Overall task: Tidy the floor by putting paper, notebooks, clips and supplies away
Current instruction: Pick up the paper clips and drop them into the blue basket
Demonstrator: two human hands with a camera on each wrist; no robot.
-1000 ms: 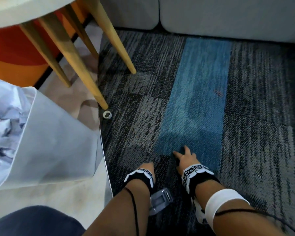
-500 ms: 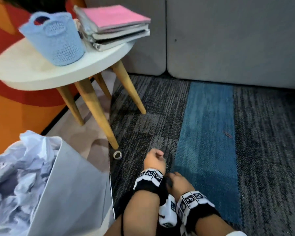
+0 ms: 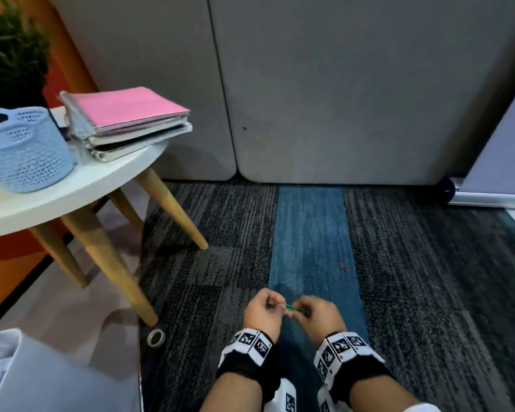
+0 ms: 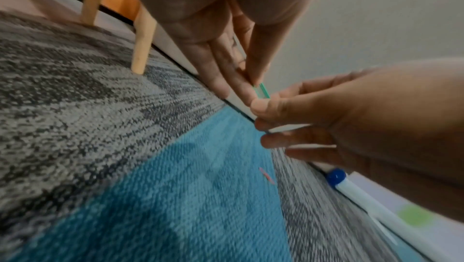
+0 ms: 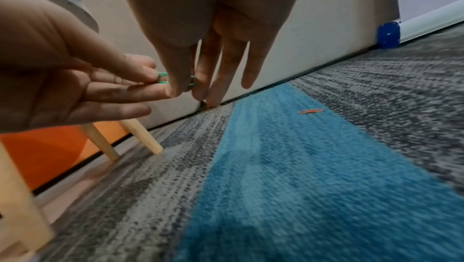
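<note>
Both hands have come up off the carpet since the earlier frames and met above the blue strip; head view has tilted up, so the wall panels fill the top. Left to right: blue basket point(image 3: 24, 153) and notebook stack point(image 3: 125, 123) on the white side table point(image 3: 81, 185), tape roll point(image 3: 156, 338) on the floor by a table leg, then left hand point(image 3: 263, 312), fingers pinched on one end of a green paper clip point(image 3: 289, 306). Right hand point(image 3: 317, 313) pinches the other end, thumb and forefinger together on it. Clip is held in the air between the two hands, clear of the carpet. Farther right, a red paper clip point(image 3: 343, 266) lies on the blue strip's edge. Step looks like clip pickup, possibly passing it between hands. Next probably: one hand releases, clip goes to the basket, then fetch the red one and the tape.
</note>
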